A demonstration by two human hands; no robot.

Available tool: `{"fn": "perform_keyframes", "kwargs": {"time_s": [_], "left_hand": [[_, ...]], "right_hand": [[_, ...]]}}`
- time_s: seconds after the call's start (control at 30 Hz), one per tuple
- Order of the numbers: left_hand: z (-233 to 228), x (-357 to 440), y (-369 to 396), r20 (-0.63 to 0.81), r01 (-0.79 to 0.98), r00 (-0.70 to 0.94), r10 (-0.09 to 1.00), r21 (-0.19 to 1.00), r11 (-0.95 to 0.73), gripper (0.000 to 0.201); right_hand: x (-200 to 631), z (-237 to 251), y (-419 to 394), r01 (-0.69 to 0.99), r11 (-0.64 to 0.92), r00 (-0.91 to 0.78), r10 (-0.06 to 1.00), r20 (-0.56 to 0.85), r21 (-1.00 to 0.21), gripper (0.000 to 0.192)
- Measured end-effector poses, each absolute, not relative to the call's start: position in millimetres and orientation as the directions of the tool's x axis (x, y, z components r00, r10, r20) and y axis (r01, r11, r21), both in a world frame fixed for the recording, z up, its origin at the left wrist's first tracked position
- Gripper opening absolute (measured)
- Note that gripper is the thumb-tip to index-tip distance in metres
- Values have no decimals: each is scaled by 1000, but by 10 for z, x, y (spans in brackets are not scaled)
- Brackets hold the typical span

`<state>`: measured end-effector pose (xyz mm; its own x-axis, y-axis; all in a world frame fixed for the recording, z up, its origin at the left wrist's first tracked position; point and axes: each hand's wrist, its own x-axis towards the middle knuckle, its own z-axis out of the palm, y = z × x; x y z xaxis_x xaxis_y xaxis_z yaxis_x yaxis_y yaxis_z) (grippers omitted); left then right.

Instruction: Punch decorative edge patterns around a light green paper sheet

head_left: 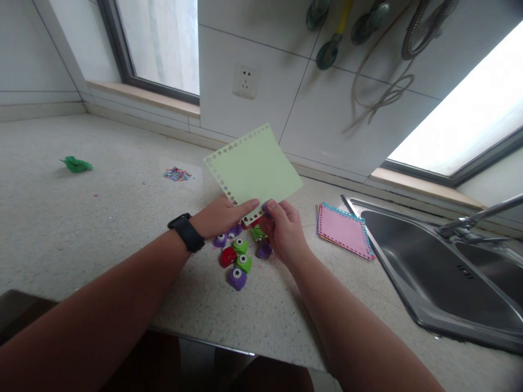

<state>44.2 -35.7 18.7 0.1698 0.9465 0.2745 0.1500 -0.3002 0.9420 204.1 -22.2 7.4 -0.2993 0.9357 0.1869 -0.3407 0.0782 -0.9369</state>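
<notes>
From where I stand, the pale green sheet is up in the person's hands, slanted above the speckled counter and the small cluster of colored punches. It looks flat and uncreased, a matte, minty thing with little cut-outs, some clearly stars, strung close along its far-left edge and down its near-left one. A few more start along the near edge, running from the corner to the right hand; beyond there that edge is plain, as is the far-right one. The left hand has its thumb laid over the sheet, pinching it near that corner, its other fingers hidden beneath. The right hand is closed around a purple punch at the near edge, thumb on top and fingers curled below. A stack of punched sheets, pink uppermost, lies beside the sink.
</notes>
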Motion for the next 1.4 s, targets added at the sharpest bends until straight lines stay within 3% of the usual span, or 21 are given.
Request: {"fn": "perform_keyframes", "kwargs": {"time_s": [0.17, 0.3, 0.43, 0.57, 0.67, 0.83, 1.03, 1.4], "left_hand": [[179, 423, -346, 326, 116, 136, 936, 933, -342, 25], [140, 373, -325, 244, 141, 164, 956, 953, -267, 32], [135, 338, -313, 194, 45, 152, 969, 978, -203, 33], [158, 325, -297, 195, -86, 189, 962, 980, -182, 34], [158, 310, -267, 202, -150, 201, 959, 973, -174, 33], [108, 276, -202, 205, -212, 154, 967, 962, -170, 34], [73, 253, -178, 219, -267, 127, 967, 947, -180, 33], [48, 217, -117, 194, -280, 60, 979, 945, -170, 36]], "right_hand": [[2060, 71, -200, -327, 60, -296, 941, 163, -943, 34], [2123, 64, -160, -290, 98, -288, 940, 184, -952, 32], [2217, 48, -90, -241, 141, -229, 953, 198, -960, 32], [2284, 46, -43, -64, 303, -183, 933, 309, -951, 34], [2298, 56, -47, 177, 452, -212, 885, 415, -874, 31], [2280, 88, -108, 464, 639, -418, 769, 484, -614, 20], [2250, 99, -175, 552, 758, -633, 652, 416, -349, 35], [2269, 82, -194, 623, 755, -708, 655, 263, -204, 30]]}}
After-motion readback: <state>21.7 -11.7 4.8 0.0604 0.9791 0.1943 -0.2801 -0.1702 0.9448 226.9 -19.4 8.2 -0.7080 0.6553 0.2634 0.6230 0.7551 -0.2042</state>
